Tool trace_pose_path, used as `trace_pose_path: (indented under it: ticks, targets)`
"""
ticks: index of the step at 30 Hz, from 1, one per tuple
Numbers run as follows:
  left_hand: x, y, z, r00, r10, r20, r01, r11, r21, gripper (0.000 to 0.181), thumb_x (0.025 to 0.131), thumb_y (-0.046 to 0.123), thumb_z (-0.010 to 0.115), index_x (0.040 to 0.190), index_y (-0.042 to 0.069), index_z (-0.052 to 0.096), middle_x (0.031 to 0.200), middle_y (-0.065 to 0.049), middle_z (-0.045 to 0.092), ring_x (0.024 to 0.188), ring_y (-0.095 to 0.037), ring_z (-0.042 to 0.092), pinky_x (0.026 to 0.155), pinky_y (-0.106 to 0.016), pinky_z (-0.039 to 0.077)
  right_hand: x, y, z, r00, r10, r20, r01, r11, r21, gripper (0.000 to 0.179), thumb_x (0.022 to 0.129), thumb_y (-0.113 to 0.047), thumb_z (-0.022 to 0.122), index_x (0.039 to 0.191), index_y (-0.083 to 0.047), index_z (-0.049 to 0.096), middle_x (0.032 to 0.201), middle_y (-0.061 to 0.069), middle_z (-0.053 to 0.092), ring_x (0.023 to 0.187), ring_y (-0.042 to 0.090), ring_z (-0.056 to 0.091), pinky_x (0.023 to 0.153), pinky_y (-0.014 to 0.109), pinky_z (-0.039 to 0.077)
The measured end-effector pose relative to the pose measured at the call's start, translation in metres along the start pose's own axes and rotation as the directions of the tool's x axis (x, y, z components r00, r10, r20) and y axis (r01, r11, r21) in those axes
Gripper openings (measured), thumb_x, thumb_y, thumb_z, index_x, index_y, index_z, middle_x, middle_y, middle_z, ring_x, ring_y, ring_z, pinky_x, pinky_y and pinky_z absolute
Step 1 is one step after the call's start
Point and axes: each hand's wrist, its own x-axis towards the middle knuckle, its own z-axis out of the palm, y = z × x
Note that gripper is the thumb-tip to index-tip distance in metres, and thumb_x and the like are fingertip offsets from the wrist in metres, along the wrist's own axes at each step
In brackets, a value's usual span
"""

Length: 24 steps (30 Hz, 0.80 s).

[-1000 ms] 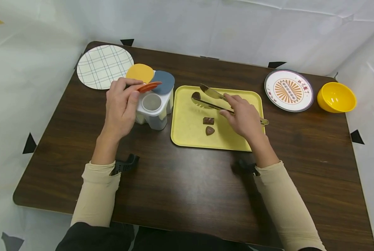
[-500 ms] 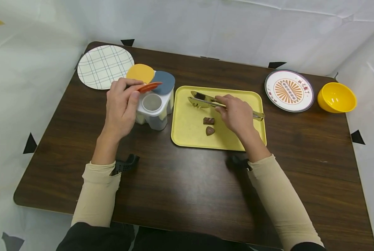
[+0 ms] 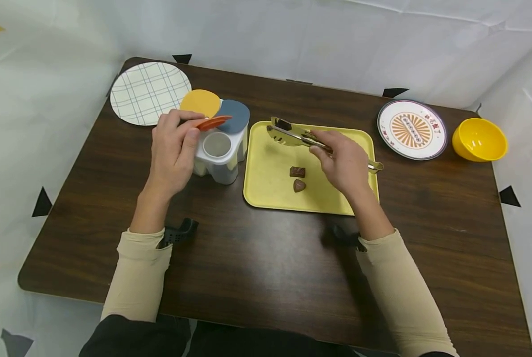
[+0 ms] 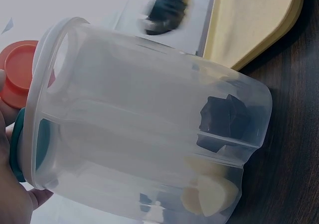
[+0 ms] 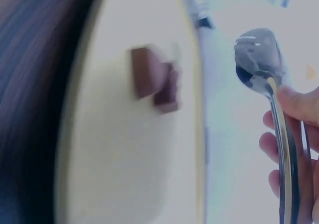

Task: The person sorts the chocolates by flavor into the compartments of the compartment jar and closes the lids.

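My left hand (image 3: 172, 144) pinches a raised orange lid (image 3: 214, 122) above a clear storage container (image 3: 224, 172) with a white top. One round opening faces up beneath the lid. Dark pieces (image 4: 224, 122) and pale pieces (image 4: 212, 191) lie at the container's bottom in the left wrist view. My right hand (image 3: 348, 161) grips metal tongs (image 3: 299, 138) over the yellow tray (image 3: 266, 193). A dark chocolate (image 3: 283, 124) shows between the tong tips. Below them on the tray lie a rectangular chocolate (image 3: 297, 171) and a rounded triangular chocolate (image 3: 299, 186).
Yellow (image 3: 200, 102) and blue (image 3: 233, 116) lids cover other compartments. Behind the container is a checked oval mat (image 3: 145, 94). A patterned plate (image 3: 410, 130) and a yellow bowl (image 3: 479, 140) stand at the right on the brown table (image 3: 266, 277).
The tongs went down around the dark chocolate at the tray's back, closed on it, and have risen with it. My left hand and the orange lid have stayed in place.
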Motion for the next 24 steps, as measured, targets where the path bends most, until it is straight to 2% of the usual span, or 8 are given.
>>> trace_pose_path:
  ticks: [3, 6, 9, 11, 15, 17, 20, 24]
  targets:
    - [0.0, 0.0, -0.001, 1.0, -0.006, 0.006, 0.006, 1.0, 0.0, 0.042, 0.101, 0.03, 0.045, 0.11, 0.001, 0.073, 0.117, -0.011, 0.062, 0.096, -0.033, 0.047, 0.082, -0.041, 0.028, -0.003, -0.008, -0.01, 0.998, -0.033, -0.048, 0.038, 0.993, 0.112, 0.038, 0.094, -0.024, 0.067, 0.132, -0.019, 0.065, 0.124, 0.004, 0.067, 0.078, 0.024, 0.063, 0.064, 0.04, 0.042]
    - [0.001, 0.001, -0.001, 1.0, 0.0, 0.013, 0.0, 1.0, 0.001, 0.04, 0.101, 0.028, 0.046, 0.111, 0.002, 0.073, 0.118, -0.011, 0.062, 0.095, -0.032, 0.047, 0.082, -0.041, 0.028, -0.005, -0.017, -0.019, 0.989, -0.096, -0.111, 0.117, 0.973, 0.2, 0.038, 0.093, -0.019, 0.069, 0.13, -0.016, 0.066, 0.118, 0.002, 0.069, 0.069, 0.017, 0.054, 0.065, 0.033, 0.038]
    - [0.001, 0.001, -0.002, 1.0, 0.014, 0.019, -0.014, 1.0, 0.004, 0.04, 0.101, 0.028, 0.045, 0.111, 0.002, 0.073, 0.117, -0.012, 0.062, 0.095, -0.032, 0.047, 0.082, -0.041, 0.029, -0.008, -0.03, -0.027, 0.972, -0.169, -0.163, 0.209, 0.939, 0.274, 0.038, 0.09, -0.013, 0.072, 0.128, -0.014, 0.068, 0.114, -0.001, 0.07, 0.074, 0.012, 0.056, 0.07, 0.028, 0.043]
    - [0.001, 0.001, -0.003, 1.0, 0.024, 0.018, -0.024, 1.0, 0.004, 0.04, 0.101, 0.028, 0.044, 0.111, 0.001, 0.073, 0.116, -0.013, 0.062, 0.094, -0.032, 0.047, 0.082, -0.042, 0.029, -0.008, -0.04, -0.03, 0.949, -0.249, -0.194, 0.299, 0.906, 0.299, 0.037, 0.088, -0.009, 0.073, 0.126, -0.011, 0.069, 0.112, 0.0, 0.07, 0.08, 0.011, 0.06, 0.075, 0.028, 0.046]
    - [0.002, 0.002, -0.003, 0.999, 0.035, 0.012, -0.035, 0.999, -0.005, 0.039, 0.101, 0.025, 0.044, 0.11, 0.0, 0.073, 0.116, -0.014, 0.062, 0.093, -0.033, 0.046, 0.083, -0.043, 0.03, -0.007, -0.055, -0.03, 0.871, -0.428, -0.241, 0.48, 0.846, 0.233, 0.035, 0.089, -0.01, 0.072, 0.123, -0.007, 0.069, 0.111, 0.004, 0.071, 0.083, 0.015, 0.064, 0.079, 0.033, 0.048]
    - [0.002, 0.002, -0.003, 0.999, 0.035, 0.009, -0.035, 0.999, -0.01, 0.037, 0.1, 0.021, 0.045, 0.11, -0.001, 0.073, 0.116, -0.014, 0.062, 0.093, -0.034, 0.046, 0.083, -0.043, 0.03, -0.006, -0.061, -0.025, 0.837, -0.487, -0.25, 0.535, 0.824, 0.184, 0.035, 0.089, -0.012, 0.072, 0.123, -0.007, 0.069, 0.112, 0.006, 0.071, 0.087, 0.018, 0.066, 0.081, 0.037, 0.048]
    - [0.002, 0.001, -0.002, 1.0, 0.029, 0.005, -0.029, 0.999, -0.023, 0.034, 0.1, 0.017, 0.046, 0.107, -0.002, 0.073, 0.116, -0.014, 0.062, 0.092, -0.034, 0.046, 0.084, -0.043, 0.03, -0.005, -0.067, -0.017, 0.818, -0.516, -0.255, 0.559, 0.817, 0.142, 0.036, 0.089, -0.014, 0.073, 0.124, -0.009, 0.069, 0.113, 0.006, 0.071, 0.094, 0.021, 0.066, 0.078, 0.04, 0.046]
    - [0.002, 0.001, -0.002, 1.0, 0.023, 0.014, -0.023, 1.0, -0.014, 0.033, 0.1, 0.017, 0.046, 0.108, -0.001, 0.073, 0.117, -0.014, 0.062, 0.092, -0.034, 0.046, 0.085, -0.044, 0.031, -0.003, -0.072, -0.006, 0.816, -0.52, -0.254, 0.559, 0.82, 0.119, 0.036, 0.088, -0.016, 0.074, 0.124, -0.012, 0.07, 0.113, 0.004, 0.071, 0.098, 0.021, 0.065, 0.073, 0.041, 0.044]
